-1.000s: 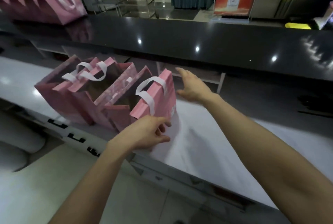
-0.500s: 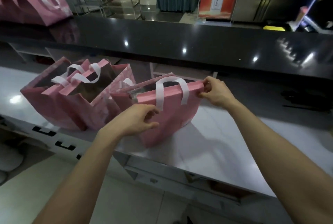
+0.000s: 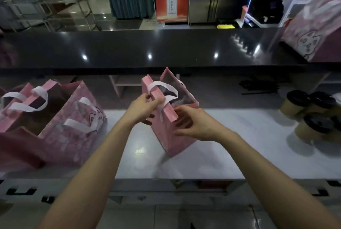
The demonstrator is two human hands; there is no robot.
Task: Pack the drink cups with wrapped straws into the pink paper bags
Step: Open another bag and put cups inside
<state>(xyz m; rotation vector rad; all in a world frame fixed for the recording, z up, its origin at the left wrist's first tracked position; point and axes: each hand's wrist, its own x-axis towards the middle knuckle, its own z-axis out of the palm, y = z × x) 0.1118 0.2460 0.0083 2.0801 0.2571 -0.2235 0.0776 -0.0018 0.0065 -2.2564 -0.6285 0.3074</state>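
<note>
Now pink bag [image 3: 171, 136] pulled clear of the other bags [image 3: 55, 118], turned end-on, both hands [image 3: 143, 108] [image 3: 191, 123] gripping its rim.

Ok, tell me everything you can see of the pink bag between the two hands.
The pink paper bag stands upright on the white counter, apart from the other bags on the left. It looks like stiff paper with a folded rim and white ribbon handles. Its mouth is open; the inside is dark and nothing shows within. The left hand grips the near rim by the handle, and the right hand holds its side.
</note>
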